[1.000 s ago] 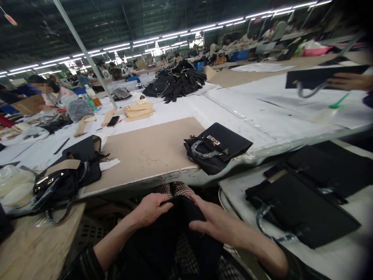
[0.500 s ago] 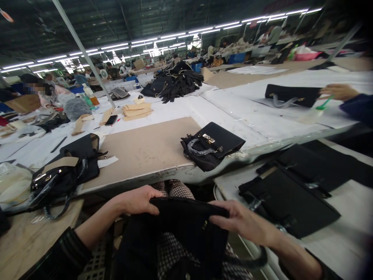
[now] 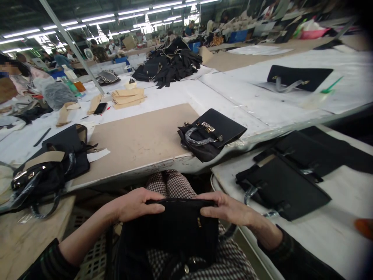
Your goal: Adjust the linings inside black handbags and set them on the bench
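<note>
A black handbag (image 3: pixel 177 223) rests over my lap, its upper edge pinched by both hands. My left hand (image 3: pixel 138 206) grips the left part of that edge, thumb on the near side and fingers behind. At the right part, my right hand (image 3: pixel 220 208) holds it the same way. A small gold zipper pull (image 3: pixel 199 222) hangs on the black cloth near my right thumb. Below, a dark strap and gold-coloured hardware show over the checked trousers. Ahead on the table edge lies another black handbag (image 3: pixel 215 130) with a gold clasp and a plastic-wrapped handle.
Black bags (image 3: pixel 52 159) are heaped at the left, with a brown board (image 3: pixel 140 136) in front of me. More black bags (image 3: pixel 285 186) lie on the lower right surface. Farther off are a phone (image 3: pixel 100 109), tan pieces (image 3: pixel 128 97) and a black pile (image 3: pixel 175 62).
My hands have drawn closer together on the bag's edge, which now lies straighter. The view has tilted down slightly. A co-worker's hand at the far right has left the black bag there.
</note>
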`<state>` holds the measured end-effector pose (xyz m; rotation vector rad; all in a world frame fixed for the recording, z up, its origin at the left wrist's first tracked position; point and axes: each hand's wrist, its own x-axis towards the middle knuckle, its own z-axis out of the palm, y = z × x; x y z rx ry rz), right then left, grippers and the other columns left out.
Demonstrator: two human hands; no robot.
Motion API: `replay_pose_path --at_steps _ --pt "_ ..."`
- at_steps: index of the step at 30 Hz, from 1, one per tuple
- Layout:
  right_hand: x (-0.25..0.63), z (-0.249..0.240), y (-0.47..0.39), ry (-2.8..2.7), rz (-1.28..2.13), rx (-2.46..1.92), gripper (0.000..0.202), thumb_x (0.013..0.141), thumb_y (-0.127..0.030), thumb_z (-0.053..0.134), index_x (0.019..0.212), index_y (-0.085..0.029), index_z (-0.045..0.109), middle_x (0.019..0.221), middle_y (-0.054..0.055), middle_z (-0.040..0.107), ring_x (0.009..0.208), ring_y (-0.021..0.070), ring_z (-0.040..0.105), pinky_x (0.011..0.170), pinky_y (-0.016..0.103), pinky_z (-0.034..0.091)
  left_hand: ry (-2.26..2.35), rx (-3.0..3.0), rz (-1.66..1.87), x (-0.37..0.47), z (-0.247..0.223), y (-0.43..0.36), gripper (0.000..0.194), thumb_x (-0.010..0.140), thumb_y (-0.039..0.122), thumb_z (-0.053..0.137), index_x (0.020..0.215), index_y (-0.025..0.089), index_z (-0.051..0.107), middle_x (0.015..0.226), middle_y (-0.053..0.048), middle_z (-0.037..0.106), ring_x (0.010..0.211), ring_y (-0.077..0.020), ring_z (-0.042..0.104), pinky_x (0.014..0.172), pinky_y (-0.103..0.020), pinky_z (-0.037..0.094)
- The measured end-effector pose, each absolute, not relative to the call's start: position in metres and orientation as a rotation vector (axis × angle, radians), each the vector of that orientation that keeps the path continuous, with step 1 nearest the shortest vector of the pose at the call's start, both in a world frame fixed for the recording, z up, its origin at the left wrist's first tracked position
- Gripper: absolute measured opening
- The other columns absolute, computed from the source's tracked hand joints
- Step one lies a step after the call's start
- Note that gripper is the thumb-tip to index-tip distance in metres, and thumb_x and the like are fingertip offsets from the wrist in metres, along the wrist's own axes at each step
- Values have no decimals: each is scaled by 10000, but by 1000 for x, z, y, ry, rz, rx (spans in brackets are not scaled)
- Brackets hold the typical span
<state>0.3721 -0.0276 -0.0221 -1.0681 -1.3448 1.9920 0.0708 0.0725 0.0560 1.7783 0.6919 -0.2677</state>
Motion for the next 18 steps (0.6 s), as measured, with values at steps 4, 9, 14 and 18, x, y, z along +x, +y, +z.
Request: replay_pose_path --at_steps 4,9,14,18 --pt "368 -10 -14 -1350 2017 -1091 495 832 -443 713 1260 -200 655 1076 53 721 922 207 664 818 289 521 677 1871 -184 77 50 75 360 962 476 504 1065 216 730 1047 0 725 974 -216 637 837 -240 450" --pt "350 6 18 -1613 2050 -996 473 818 -343 718 1265 -205 648 1117 37 705 959 204 650 833 280 512 700 1741 -165 78 42 76 351 955 450 524 1088 189 717 1044 -17 720 951 -215 631 771 -233 461" --pt "333 6 37 -1834 2002 -949 402 810 -297 706 1201 -204 689 1014 11 718 867 176 641 731 225 501 734 1702 -139 72 41 77 306 928 413 574 1090 196 717 1016 -9 714 922 -201 618 756 -226 454" --pt "329 2 38 -1824 2011 -928 356 821 -316 695 1155 -193 720 957 5 717 810 155 628 705 207 488 735 1663 -137 67 41 78 282 909 385 602 1067 189 728 971 -8 704 875 -183 602 745 -224 447"
